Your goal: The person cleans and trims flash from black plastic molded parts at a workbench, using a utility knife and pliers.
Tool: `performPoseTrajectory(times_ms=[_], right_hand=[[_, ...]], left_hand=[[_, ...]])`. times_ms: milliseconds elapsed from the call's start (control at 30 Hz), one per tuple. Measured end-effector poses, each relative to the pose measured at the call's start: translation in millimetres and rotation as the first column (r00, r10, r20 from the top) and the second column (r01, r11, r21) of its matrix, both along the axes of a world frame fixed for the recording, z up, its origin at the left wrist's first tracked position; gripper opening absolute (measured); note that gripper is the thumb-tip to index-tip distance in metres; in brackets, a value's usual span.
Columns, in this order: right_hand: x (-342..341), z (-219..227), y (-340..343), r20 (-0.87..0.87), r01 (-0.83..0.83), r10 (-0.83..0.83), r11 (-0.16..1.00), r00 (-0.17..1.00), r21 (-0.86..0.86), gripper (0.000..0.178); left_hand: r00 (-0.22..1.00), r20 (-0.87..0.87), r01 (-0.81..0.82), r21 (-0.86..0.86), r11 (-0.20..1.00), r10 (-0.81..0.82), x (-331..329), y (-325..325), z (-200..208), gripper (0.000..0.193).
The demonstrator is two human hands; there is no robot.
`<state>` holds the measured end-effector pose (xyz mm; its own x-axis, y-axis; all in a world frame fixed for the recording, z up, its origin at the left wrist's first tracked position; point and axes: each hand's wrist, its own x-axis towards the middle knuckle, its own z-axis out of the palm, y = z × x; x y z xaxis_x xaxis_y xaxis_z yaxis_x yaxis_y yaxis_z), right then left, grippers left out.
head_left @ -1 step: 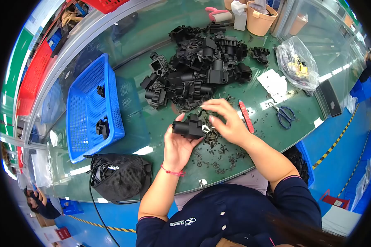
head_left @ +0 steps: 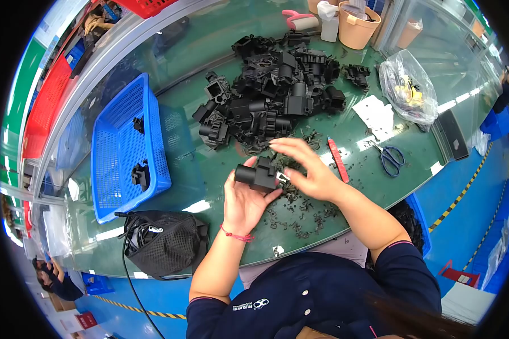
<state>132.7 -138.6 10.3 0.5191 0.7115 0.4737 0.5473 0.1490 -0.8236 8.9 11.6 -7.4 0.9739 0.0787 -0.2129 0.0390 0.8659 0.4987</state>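
Observation:
My left hand (head_left: 244, 204) is closed round a black plastic housing (head_left: 258, 174) with a round tube at its left end. Beside the housing's right end, my right hand (head_left: 311, 174) has its fingers stretched and apart, with the thumb close to a small pale piece at that end. Whether the thumb touches it I cannot make out. Small black scraps (head_left: 300, 217) lie scattered on the green table under both hands. Just beyond the hands rises a large heap of similar black housings (head_left: 277, 93).
A blue basket (head_left: 165, 164) with 2 black parts stands left, a black mesh bag (head_left: 169, 243) at the near left edge. To the right lie a red-handled tool (head_left: 337, 160), blue-handled scissors (head_left: 391, 160), white paper (head_left: 374, 117) and a clear plastic bag (head_left: 407, 85). Behind stands a tan bucket (head_left: 356, 28).
The housing has shifted slightly left and tilted a little in my left hand. My right hand's fingers have moved slightly left.

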Motion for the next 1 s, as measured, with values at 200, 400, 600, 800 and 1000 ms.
performPoseTrajectory(times_ms=[200,400,600,800,1000], right_hand=[[-11.3,-4.7,4.7,0.132,-0.242,0.277,0.943,0.952,-0.228,0.08],[-9.5,-6.0,5.5,0.209,-0.072,0.082,0.996,0.975,-0.055,0.081],[-10.8,1.4,-2.6,-0.017,-0.06,0.058,0.938,0.998,-0.343,0.079],[-9.1,4.2,-3.8,0.183,0.025,0.004,0.987,0.983,-0.157,0.075],[-6.8,4.3,-5.2,0.15,-0.037,0.065,0.982,0.986,-0.187,0.073]], left_hand=[[0.998,0.021,0.062,-0.196,0.979,-0.059,-0.2,-5.8,-5.7,0.064],[0.993,-0.051,-0.084,0.364,0.928,0.11,0.6,-2.4,-10.3,0.044],[0.978,0.2,-0.206,0.962,0.181,0.055,-5.9,-4.7,-7.1,0.058],[0.99,0.136,-0.131,0.787,0.603,0.037,-4.1,-5.2,-1.6,0.064],[0.998,0.048,0.013,0.441,0.897,-0.038,-5.3,-5.7,14.3,0.08]])
